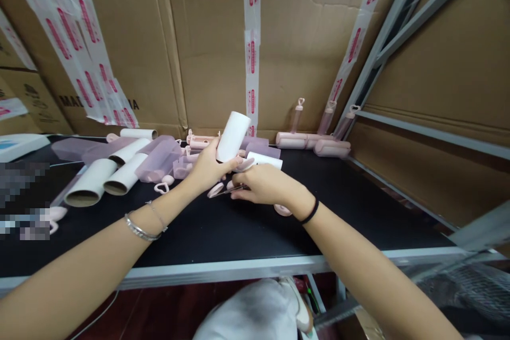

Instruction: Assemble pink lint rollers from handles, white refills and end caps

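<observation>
My left hand (209, 166) is wrapped round a white paper roll (234, 136), holding it tilted above the black table. Close beside it, my right hand (265, 183) has its fingers curled in; a thin, dark piece seems to stick out from them, but its kind is unclear. A round pink cap (215, 190) lies just left of the right fingertips. Another round pink piece (282, 210) sits below the right wrist. Behind the right hand is a second white roll (265, 161), partly covered by that hand.
White rolls (91, 183) and translucent purple covers (161, 158) lie at the left, with a heart-shaped pink handle (162, 187). Several assembled pink rollers (332, 148) stand at the back right. A cardboard wall (211, 37) closes the back; a metal frame (382, 58) rises at right.
</observation>
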